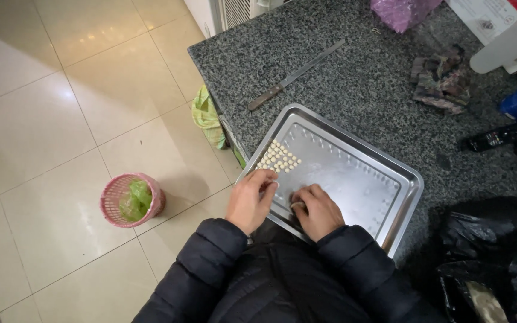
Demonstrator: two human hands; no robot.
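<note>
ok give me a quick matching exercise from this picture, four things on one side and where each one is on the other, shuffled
Things:
1. knife
2. pink basket
3. small pale pieces
4. black remote

Places:
A. on the tiled floor, left of the counter
B. in rows at the near left corner of the metal tray
C. on the counter beyond the tray, wooden handle towards the counter's edge
D. on the counter to the right of the tray

Pairs: 1-C, 2-A, 3-B, 4-D
</note>
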